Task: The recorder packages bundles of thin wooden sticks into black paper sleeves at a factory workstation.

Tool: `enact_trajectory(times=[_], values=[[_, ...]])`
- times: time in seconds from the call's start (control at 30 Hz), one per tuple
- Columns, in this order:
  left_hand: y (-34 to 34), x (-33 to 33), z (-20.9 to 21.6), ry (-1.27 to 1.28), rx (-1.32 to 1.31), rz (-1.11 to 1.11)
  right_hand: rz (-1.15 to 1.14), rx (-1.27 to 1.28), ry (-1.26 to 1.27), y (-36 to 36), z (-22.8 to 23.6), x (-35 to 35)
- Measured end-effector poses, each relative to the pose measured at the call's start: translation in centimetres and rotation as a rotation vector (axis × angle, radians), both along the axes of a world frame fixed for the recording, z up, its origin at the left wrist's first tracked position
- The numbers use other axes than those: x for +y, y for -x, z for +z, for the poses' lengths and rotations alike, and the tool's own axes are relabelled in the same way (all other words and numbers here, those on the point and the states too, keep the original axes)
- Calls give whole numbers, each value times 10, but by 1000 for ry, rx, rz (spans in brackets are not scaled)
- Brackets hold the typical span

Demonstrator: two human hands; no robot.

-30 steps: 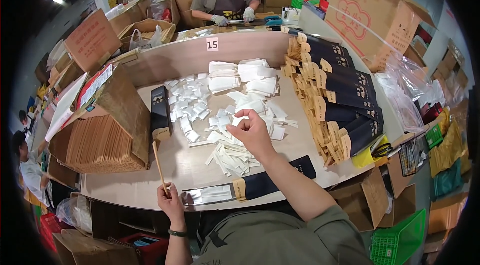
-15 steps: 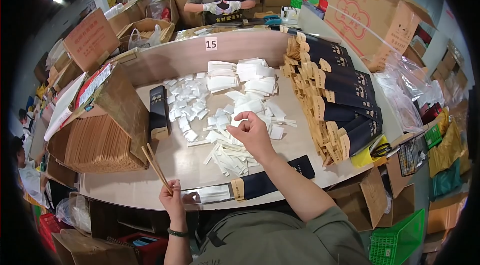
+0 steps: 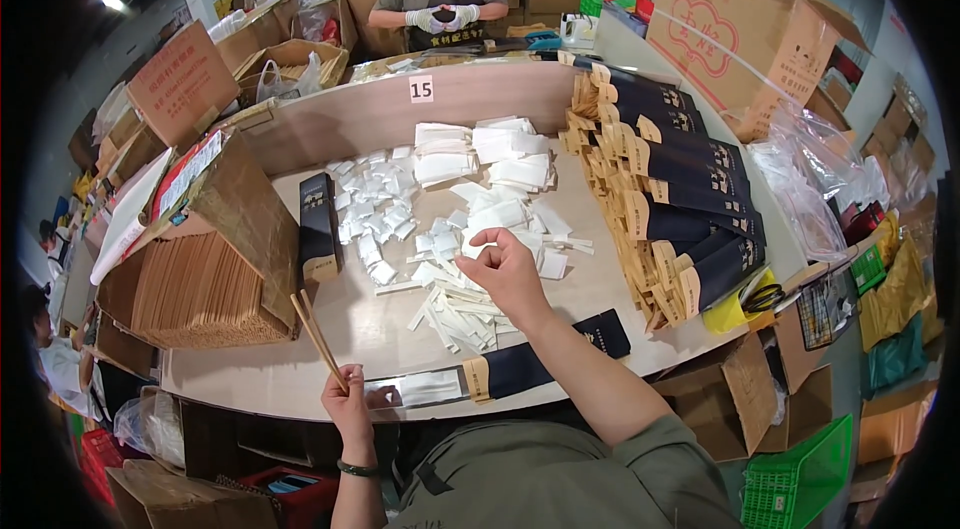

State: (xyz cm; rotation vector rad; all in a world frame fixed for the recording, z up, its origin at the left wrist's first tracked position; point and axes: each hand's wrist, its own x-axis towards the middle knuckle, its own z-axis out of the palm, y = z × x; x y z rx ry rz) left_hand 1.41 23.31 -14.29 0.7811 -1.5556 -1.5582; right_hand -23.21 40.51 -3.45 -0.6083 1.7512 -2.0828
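Note:
In my left hand [image 3: 347,403], low on the left by the table's near edge, a pair of wooden chopsticks [image 3: 318,341] is gripped, tips slanting up and away. Close beside it lies a navy and kraft paper sleeve [image 3: 530,365], and a clear-wrapped white strip [image 3: 425,389] sticks out of its left end. My right forearm crosses over this sleeve. Above the middle of the table my right hand [image 3: 503,274] is curled, thumb and forefinger brought together; whatever they hold blends into the white behind. Under and around it are loose white slips [image 3: 455,314] and small white packets [image 3: 375,199].
Filled navy sleeves [image 3: 690,179] are stacked along the right. At left stands a cardboard box [image 3: 220,279] packed with thin brown pieces, beside another navy sleeve [image 3: 319,224]. Folded white stacks [image 3: 445,154] lie near the back panel [image 3: 330,124]. Beyond it, a gloved co-worker [image 3: 440,4] handles something dark.
My left hand and the chopsticks have shifted slightly to the right and down. The right hand has barely moved. The co-worker's gloved hands have shifted a little.

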Motion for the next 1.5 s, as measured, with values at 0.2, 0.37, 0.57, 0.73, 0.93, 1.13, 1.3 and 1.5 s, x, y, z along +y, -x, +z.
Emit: enact_trajectory(times=[0.2,0.37,0.57,0.73,0.93,1.13,1.3,1.5], values=[[0,5,14,-77,-46,-94,14,16,2,0,0,1],[6,5,13,-9,-91,-72,50,4,-63,-3,0,3],[41,-12,95,352,123,-152,-98,355,-84,2,11,23],[53,-16,103,210,140,-210,-45,334,-136,-1,4,27],[57,-10,99,182,124,-237,-32,305,-141,-3,2,26],[48,-10,86,180,36,-276,-42,254,-157,-8,-7,27],[-1,-26,46,81,-168,-315,221,488,-527,-37,-26,52],[-41,-44,39,3,-414,-494,419,872,-567,-66,-76,84]])
